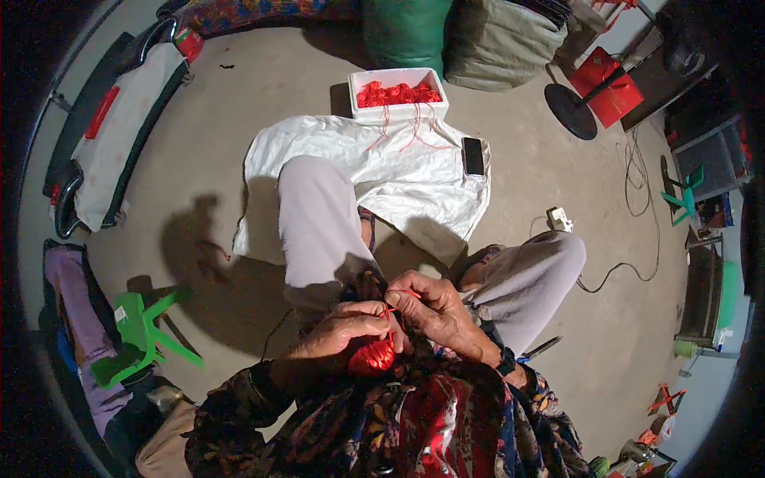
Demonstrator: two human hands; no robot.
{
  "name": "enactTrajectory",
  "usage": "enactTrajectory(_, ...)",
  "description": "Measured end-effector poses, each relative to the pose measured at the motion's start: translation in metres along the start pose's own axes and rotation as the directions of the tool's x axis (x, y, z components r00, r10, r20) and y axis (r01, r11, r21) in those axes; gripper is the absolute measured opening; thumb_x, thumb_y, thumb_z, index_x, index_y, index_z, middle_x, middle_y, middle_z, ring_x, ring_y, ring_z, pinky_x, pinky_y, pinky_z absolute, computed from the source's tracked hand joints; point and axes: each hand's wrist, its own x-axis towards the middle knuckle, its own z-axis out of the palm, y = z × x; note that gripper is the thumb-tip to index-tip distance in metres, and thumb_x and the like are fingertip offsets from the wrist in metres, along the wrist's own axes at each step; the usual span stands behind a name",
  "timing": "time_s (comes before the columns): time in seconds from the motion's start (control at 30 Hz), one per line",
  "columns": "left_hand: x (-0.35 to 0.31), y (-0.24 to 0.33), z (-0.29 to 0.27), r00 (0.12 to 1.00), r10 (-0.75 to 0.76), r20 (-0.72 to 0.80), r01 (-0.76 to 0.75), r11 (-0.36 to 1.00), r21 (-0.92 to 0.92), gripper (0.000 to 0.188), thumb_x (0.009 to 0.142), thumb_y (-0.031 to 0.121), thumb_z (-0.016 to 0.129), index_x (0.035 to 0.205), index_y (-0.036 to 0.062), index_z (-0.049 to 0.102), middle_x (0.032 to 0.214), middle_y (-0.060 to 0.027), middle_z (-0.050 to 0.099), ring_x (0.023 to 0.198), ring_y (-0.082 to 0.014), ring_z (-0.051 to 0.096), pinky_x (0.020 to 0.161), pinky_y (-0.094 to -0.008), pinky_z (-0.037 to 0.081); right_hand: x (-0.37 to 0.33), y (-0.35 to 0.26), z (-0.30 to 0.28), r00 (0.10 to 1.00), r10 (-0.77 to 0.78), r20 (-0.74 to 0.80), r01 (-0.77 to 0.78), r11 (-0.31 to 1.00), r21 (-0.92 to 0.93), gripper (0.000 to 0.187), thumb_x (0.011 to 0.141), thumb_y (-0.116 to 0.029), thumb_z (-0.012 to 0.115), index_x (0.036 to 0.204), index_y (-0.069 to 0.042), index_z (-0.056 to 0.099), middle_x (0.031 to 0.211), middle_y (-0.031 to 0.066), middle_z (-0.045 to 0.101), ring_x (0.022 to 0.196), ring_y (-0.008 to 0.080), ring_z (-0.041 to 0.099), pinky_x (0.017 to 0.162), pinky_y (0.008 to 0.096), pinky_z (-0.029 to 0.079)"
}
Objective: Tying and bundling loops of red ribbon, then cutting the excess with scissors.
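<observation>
Both my hands meet over my lap. My left hand [347, 328] is closed, its thumb and fingers pinching a thin red cord [387, 312]. Below those fingers hangs a shiny red bundle [372, 358], close against the left hand; whether it is yarn or ribbon I cannot tell. My right hand [434, 312] pinches the same cord just above and to the right, with a short loop showing at its fingertips. Ahead, a white box [398, 109] holds several similar red bundles [398, 94], and red strings trail from it over a white cloth [319, 131].
A black phone [473, 157] lies on the cloth's right side. Green stools [147, 331] stand at left and far right. A power strip [559, 219] with a dark cable sits on the floor to the right. Large sacks [408, 36] and a round black stand base [570, 111] are farther off.
</observation>
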Motion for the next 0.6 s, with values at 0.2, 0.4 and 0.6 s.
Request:
enactTrajectory(0.2, 0.008, -0.037, -0.015, 0.984, 0.174, -0.032, -0.176, 0.979, -0.102, 0.013, 0.087, 0.01, 0.05, 0.089, 0.0001, 0.058, 0.09, -0.0091, 0.064, 0.09, -0.0179, 0.062, 0.085, -0.0286, 0.046, 0.002, -0.008, 0.006, 0.995, 0.102, 0.006, -0.101, 0.981, 0.167, 0.019, 0.098, -0.02, 0.051, 0.091, -0.004, 0.057, 0.071, -0.0013, 0.059, 0.062, 0.0048, 0.052, 0.056, 0.0223, 0.043)
enactTrajectory(0.4, 0.005, -0.037, -0.006, 0.964, 0.167, -0.207, -0.164, 0.986, 0.033, 0.008, 0.084, 0.007, 0.06, 0.09, 0.0012, 0.06, 0.087, -0.0058, 0.065, 0.084, -0.0125, 0.061, 0.079, -0.0265, 0.048, 0.003, 0.003, 0.01, 0.998, 0.027, -0.048, -0.018, 0.984, 0.175, 0.019, 0.098, -0.02, 0.051, 0.089, -0.004, 0.058, 0.069, -0.0032, 0.057, 0.061, 0.004, 0.049, 0.055, 0.0217, 0.041)
enactTrajectory(0.6, 0.007, -0.051, 0.005, 0.83, 0.45, -0.33, -0.314, 0.866, 0.389, 0.008, 0.082, 0.005, 0.066, 0.087, 0.0015, 0.06, 0.084, -0.001, 0.065, 0.077, -0.007, 0.06, 0.072, -0.0234, 0.048, 0.0, 0.009, 0.009, 0.985, 0.17, 0.013, -0.166, 0.946, 0.279, 0.018, 0.097, -0.019, 0.054, 0.089, -0.004, 0.06, 0.074, -0.0036, 0.057, 0.065, 0.0039, 0.047, 0.059, 0.0216, 0.041)
